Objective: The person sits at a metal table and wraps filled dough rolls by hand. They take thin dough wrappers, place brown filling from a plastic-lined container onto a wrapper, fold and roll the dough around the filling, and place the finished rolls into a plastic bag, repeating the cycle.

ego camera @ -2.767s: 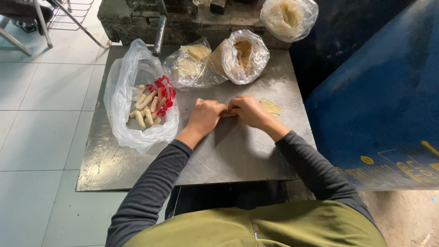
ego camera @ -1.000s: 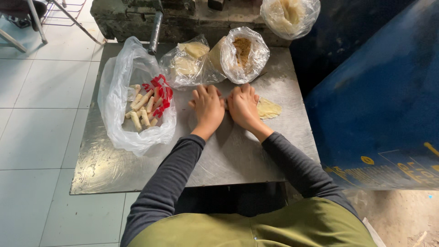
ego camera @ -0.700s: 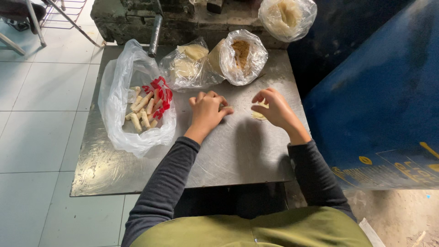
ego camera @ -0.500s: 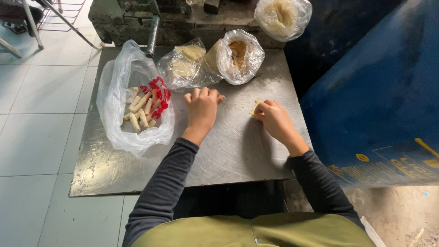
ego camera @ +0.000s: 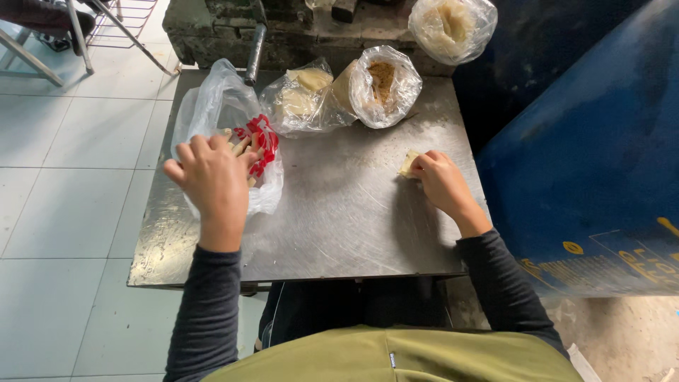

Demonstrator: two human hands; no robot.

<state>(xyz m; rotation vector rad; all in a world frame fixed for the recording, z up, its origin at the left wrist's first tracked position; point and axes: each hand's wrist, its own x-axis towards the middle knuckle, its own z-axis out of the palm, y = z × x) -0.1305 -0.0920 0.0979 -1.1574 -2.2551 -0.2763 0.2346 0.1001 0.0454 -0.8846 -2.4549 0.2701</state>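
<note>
A pale wrapper sheet (ego camera: pixel 409 164) lies near the right edge of the steel bench (ego camera: pixel 339 219), pinched at its corner by the fingers of the right hand (ego camera: pixel 440 180); the left hand (ego camera: pixel 211 177), fingers spread and holding nothing, hovers over a clear plastic bag (ego camera: pixel 212 106) with red print at the left edge, pale rolls just visible inside; two more bags, one of pale sheets (ego camera: pixel 300 102) and one of brown filling (ego camera: pixel 382 81), sit along the far edge; a fourth bag (ego camera: pixel 453 25) rests beyond the far right corner
</note>
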